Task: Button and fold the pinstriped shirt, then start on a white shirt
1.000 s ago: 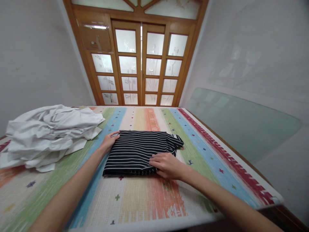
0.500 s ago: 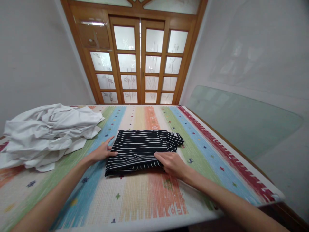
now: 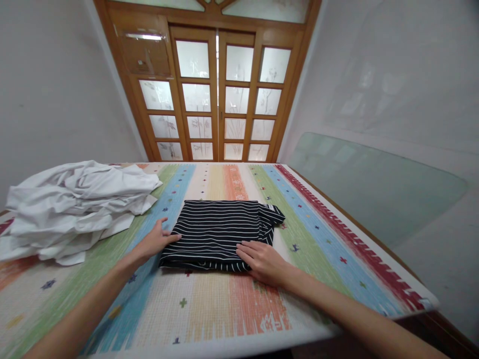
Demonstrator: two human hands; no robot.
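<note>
A black shirt with white stripes (image 3: pixel 217 229) lies folded into a rough rectangle on the patterned tablecloth (image 3: pixel 209 304). Its collar end, with a pale label, sticks out at the far right corner. At the shirt's left edge is my left hand (image 3: pixel 157 239), its fingers apart and the thumb resting on the cloth. My right hand (image 3: pixel 264 262) lies with fingers stretched out flat over the near right part of the shirt. The near edge of the fold shows several layers, slightly loose.
A crumpled heap of white cloth (image 3: pixel 78 204) sits on the left side of the table. Beyond the table stands a wooden door with frosted panes (image 3: pixel 198 97). A pale green glass panel (image 3: pixel 374 179) leans along the right wall.
My right hand has let go of the shirt's near edge and flattened onto it. The raised near fold now lies smoother. My left hand has shifted slightly left.
</note>
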